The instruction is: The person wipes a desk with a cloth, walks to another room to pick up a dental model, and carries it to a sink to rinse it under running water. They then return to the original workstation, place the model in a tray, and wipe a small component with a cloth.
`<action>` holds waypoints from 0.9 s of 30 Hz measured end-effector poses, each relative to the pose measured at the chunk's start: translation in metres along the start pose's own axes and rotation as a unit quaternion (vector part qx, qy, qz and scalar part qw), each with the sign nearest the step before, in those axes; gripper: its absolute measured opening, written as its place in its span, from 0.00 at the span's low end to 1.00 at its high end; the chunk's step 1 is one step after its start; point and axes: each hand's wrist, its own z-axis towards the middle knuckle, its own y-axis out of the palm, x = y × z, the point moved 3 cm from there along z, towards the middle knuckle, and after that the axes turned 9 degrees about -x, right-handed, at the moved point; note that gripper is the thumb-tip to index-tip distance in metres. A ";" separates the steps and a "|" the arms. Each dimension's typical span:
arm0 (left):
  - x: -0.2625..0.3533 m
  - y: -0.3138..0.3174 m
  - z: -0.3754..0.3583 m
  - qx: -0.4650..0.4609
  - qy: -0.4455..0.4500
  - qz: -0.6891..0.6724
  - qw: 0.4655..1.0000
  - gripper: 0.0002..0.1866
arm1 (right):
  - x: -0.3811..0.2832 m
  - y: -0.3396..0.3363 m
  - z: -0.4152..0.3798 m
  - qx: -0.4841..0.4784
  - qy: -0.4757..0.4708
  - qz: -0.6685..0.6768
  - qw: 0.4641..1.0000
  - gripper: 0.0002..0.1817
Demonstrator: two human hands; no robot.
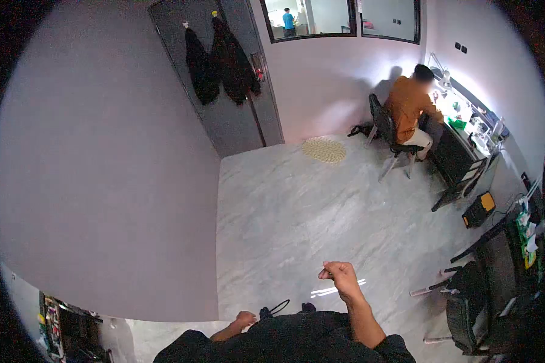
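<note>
My right hand [340, 275] is raised in front of my body over the marble floor [284, 230]. Its fingers are curled and drawn together at the tips; whether something small is between them is too small to tell. Down by my left side hangs my left hand [245, 319], near the dark cloth of my clothes [303, 336]. Its fingers are small and partly turned away. A thin dark loop [280, 307] shows near my feet, to the right of my left hand.
A person in orange [406, 103] sits at a lit desk [466, 124]. A black chair [466, 314] stands right, beside a yellow-and-black case [479, 209]. Dark clothes [227, 60] hang on the grey door [169, 24]. A round mat [324, 150] lies ahead; shelves [66, 327] stand lower left.
</note>
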 end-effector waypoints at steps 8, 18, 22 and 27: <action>-0.009 0.002 0.001 0.008 -0.011 -0.081 0.997 0.13 | 0.003 0.001 0.005 -0.005 -0.002 -0.021 1.000 0.19; -0.004 -0.003 0.006 0.008 -0.011 -0.032 0.999 0.14 | 0.000 0.002 0.007 -0.001 0.007 -0.033 0.999 0.18; 0.006 -0.007 0.004 -0.009 -0.009 0.039 0.999 0.16 | -0.003 0.004 0.008 -0.004 0.007 -0.028 1.000 0.18; 0.005 -0.011 0.005 -0.019 -0.010 0.007 1.000 0.18 | -0.003 0.006 0.013 -0.003 0.010 -0.027 1.000 0.18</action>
